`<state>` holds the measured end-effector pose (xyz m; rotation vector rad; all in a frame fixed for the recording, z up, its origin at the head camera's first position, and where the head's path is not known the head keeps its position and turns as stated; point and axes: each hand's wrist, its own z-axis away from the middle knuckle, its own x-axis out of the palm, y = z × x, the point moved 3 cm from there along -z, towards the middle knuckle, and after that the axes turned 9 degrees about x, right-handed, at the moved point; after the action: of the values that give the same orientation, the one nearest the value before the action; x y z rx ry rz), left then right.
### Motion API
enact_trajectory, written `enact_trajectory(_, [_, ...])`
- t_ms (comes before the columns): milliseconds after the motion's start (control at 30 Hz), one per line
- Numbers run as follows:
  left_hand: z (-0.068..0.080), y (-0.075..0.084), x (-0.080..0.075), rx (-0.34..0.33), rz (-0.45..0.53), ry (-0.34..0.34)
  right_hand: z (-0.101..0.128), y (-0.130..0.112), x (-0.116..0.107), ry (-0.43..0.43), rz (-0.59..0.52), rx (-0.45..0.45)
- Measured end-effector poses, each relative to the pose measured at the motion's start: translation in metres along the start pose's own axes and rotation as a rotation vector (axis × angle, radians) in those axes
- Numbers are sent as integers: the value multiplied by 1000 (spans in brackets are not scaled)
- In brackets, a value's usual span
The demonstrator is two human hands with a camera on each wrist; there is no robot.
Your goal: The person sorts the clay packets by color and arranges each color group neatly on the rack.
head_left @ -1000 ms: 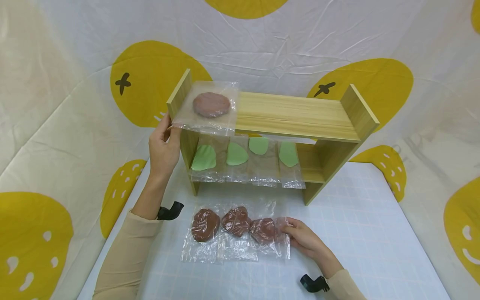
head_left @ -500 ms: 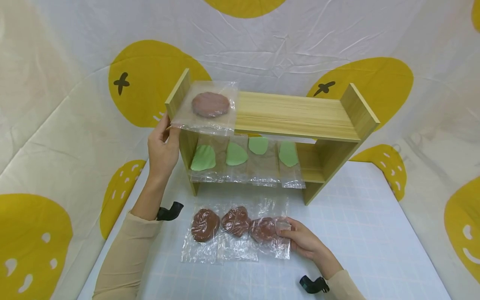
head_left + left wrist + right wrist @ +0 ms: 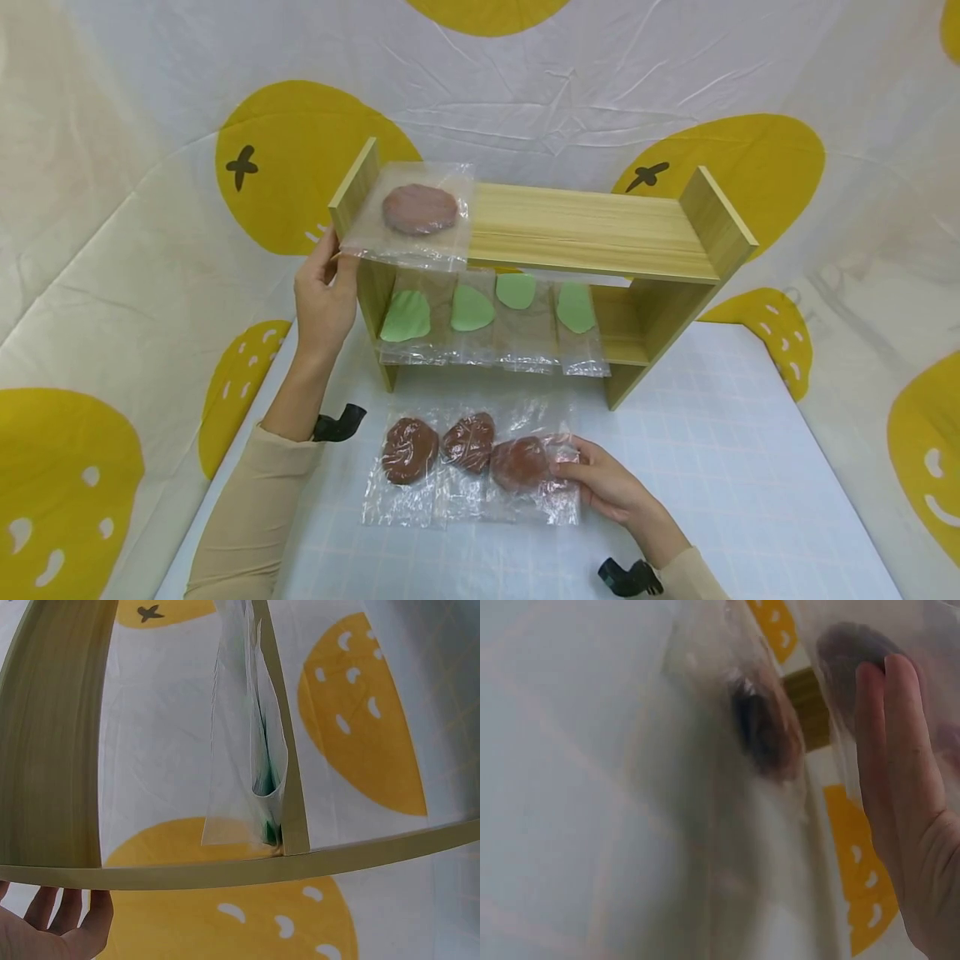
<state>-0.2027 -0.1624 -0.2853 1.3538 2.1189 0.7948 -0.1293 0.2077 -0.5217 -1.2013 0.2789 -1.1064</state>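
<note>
My left hand [image 3: 325,296] grips the left side board of a wooden shelf [image 3: 592,227], fingers [image 3: 96,919] against its outer face in the left wrist view. The thumb is close to the corner of a clear bag with a reddish-brown patty [image 3: 420,209], lying on the top board. My right hand [image 3: 611,483] holds the right edge of another clear plastic bag [image 3: 561,500], thumb in front and fingers behind. Inside is a round brown patty [image 3: 519,464]; this bag overlaps its neighbour. Two more bagged patties [image 3: 410,451] lie to its left on the table.
Several clear bags with flat green pieces [image 3: 472,308] lean in a row on the lower board [image 3: 624,350]. The shelf's right side board [image 3: 716,223] stands at the far end. A pale checked cloth [image 3: 720,467] covers the table; a patterned curtain [image 3: 525,83] hangs behind.
My right hand has shifted its grip further onto the bag's right edge. The bagged patty has moved slightly left, toward its neighbour. My left hand stays at the shelf.
</note>
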Motion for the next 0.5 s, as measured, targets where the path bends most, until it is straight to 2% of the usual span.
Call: enact_trajectory(500, [0, 1, 1, 27, 10, 7, 34, -43, 54, -168, -11, -110])
